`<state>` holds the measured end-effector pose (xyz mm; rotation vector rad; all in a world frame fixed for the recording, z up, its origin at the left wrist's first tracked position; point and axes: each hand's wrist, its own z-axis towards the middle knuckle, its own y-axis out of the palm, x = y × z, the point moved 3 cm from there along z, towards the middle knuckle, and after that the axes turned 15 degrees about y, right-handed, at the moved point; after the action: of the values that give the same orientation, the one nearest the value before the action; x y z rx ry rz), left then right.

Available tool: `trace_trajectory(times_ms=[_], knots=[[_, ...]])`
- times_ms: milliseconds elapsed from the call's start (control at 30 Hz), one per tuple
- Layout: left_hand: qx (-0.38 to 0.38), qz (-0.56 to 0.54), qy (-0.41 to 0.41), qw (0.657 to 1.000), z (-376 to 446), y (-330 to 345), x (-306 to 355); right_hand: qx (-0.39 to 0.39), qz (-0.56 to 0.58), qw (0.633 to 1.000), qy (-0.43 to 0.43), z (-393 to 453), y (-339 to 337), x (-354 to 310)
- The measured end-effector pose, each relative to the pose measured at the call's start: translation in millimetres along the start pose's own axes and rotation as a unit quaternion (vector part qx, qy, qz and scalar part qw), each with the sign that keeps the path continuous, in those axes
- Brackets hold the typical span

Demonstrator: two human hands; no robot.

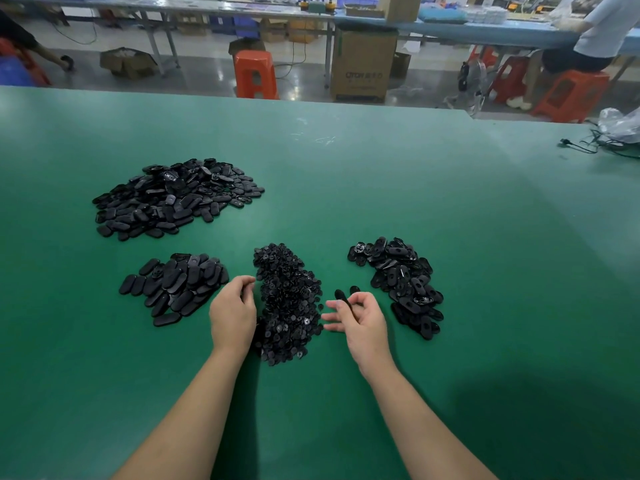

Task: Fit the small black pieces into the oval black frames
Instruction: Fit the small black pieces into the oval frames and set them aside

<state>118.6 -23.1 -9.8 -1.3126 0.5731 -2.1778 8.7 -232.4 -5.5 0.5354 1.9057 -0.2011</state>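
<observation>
A heap of small round black pieces (pixel 287 303) lies in front of me on the green table (pixel 346 168). My left hand (pixel 232 315) rests at the heap's left edge, fingers curled at the pieces; what it holds is hidden. My right hand (pixel 358 320) hovers just right of the heap and pinches an oval black frame (pixel 341 296) between thumb and fingers. A pile of oval frames (pixel 403 284) lies to the right. Another pile of oval frames (pixel 176 285) lies to the left, and a large pile (pixel 173 197) sits farther back left.
A black cable and a plastic bag (pixel 613 133) lie at the table's far right edge. Beyond the table stand orange stools (pixel 254 74), a cardboard box (pixel 362 64) and other benches, with a seated person (pixel 595 32) at the back right.
</observation>
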Motion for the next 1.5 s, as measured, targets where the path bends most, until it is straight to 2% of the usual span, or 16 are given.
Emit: trace_trajectory(times_ms=[233, 600, 800, 1033, 1133, 1233, 1300, 1500], knots=[[-0.015, 0.01, 0.006, 1.0, -1, 0, 2, 0.055, -0.146, 0.985, -0.071, -8, 5, 9], [-0.019, -0.009, -0.028, 0.999, -2, -3, 3, 0.162, -0.17, 0.964, -0.126, -8, -3, 8], [-0.006, -0.025, -0.039, 0.999, -3, -7, 6, 0.135, -0.159, 0.976, -0.068, -3, -1, 9], [0.006, -0.034, -0.048, 0.998, -1, -10, 9, 0.113, -0.149, 0.98, -0.066, -3, 0, 7], [0.021, -0.029, -0.016, 0.999, -1, -13, 24, 0.111, -0.119, 0.985, -0.059, -2, 0, 7], [-0.024, -0.048, 0.049, 0.997, -4, -6, 56, 0.113, -0.118, 0.984, -0.066, -1, 0, 7], [-0.075, -0.075, 0.058, 0.993, -6, 7, 76, 0.113, -0.112, 0.985, -0.063, 0, 0, 9], [-0.183, -0.144, -0.041, 0.972, -17, 38, 101, 0.125, -0.114, 0.983, -0.07, 1, -1, 9]])
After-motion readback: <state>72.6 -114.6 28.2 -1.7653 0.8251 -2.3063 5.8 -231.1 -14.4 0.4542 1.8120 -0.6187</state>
